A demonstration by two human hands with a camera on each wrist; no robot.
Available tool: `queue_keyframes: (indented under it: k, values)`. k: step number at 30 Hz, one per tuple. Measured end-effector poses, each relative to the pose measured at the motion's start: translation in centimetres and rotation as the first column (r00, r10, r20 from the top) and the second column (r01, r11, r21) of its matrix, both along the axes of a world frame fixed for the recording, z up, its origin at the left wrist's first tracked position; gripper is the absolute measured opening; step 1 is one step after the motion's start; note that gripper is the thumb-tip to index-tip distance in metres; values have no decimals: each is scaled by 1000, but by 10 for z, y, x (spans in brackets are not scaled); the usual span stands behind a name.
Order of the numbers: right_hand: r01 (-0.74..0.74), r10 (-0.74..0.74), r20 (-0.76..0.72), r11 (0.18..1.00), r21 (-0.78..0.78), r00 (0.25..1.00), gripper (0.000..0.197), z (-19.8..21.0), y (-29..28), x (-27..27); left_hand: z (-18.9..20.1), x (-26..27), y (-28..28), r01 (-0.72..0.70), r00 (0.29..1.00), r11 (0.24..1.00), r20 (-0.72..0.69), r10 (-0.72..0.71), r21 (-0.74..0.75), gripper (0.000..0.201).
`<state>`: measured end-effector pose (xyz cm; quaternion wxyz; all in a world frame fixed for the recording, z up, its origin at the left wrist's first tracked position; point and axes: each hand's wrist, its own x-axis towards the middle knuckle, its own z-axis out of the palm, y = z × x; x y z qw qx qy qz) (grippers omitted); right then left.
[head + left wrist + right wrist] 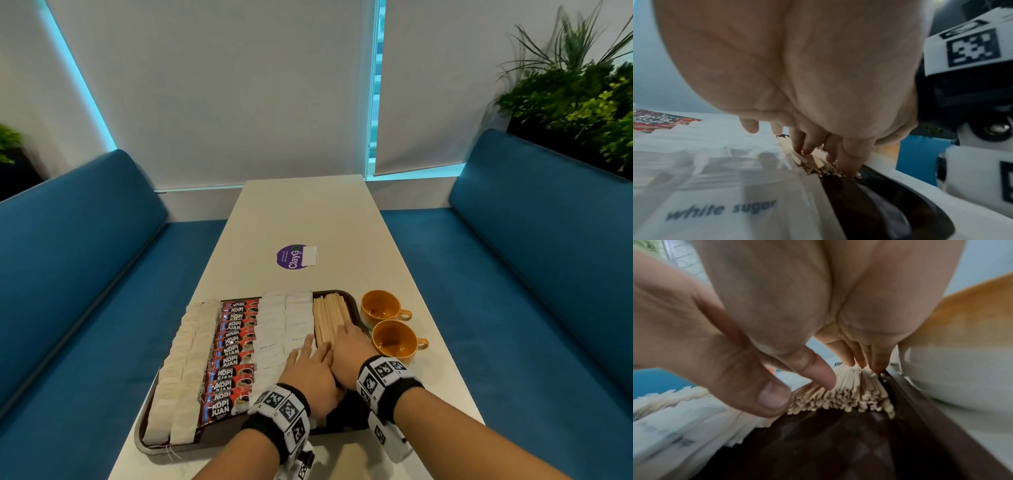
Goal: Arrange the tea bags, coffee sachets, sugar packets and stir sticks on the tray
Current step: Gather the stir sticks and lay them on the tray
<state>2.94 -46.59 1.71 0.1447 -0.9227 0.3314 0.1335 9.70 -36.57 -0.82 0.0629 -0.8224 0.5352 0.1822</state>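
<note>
Both hands flat on stir sticks (329, 317) at right end of tray (352, 301): left hand (310, 371) and right hand (352, 356) side by side, fingers straight, grasping nothing. Best squared by pressing lightly, nudging near ends flush, keeping bundle clear of sugar packets (286, 322). Coffee sachets (233, 353), tea bags (181, 370) in rows further left. Two orange cups (390, 325) on worktop (308, 219) just beside tray rim, crowding right wrist.

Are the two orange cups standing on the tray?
No: both orange cups stand on the table, right of the tray.
</note>
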Motion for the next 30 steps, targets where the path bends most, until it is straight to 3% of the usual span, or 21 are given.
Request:
queue_keyframes:
  k: [3,10,16,19,23,26,28,30]
  values:
    - [-22,16,-92,998,-67,996,66,-10,0,9,0,4,2,-2,1000,1000,-15,2,5,84]
    - [33,-51,-102,985,-168,993,68,-26,-1,19,0,4,5,-50,998,996,-31,48,-70,87]
    - [127,-125,27,987,-95,992,64,-14,9,6,3,6,5,-35,999,998,-43,32,-58,85]
    - [130,-128,138,992,-7,982,53,8,19,-12,15,12,17,-93,991,981,-107,75,-172,76]
    - [173,-234,320,963,208,918,59,16,25,-43,40,28,65,-219,965,882,-225,133,-417,55]
    - [198,-301,349,933,300,887,51,17,30,-74,51,45,117,-338,939,780,-241,245,-526,30]
    - [219,-330,353,922,318,876,48,14,33,-98,51,52,155,-464,885,698,-263,383,-545,19]
    - [275,-392,338,897,346,856,53,9,36,-118,46,54,191,-609,789,588,-327,520,-532,20]
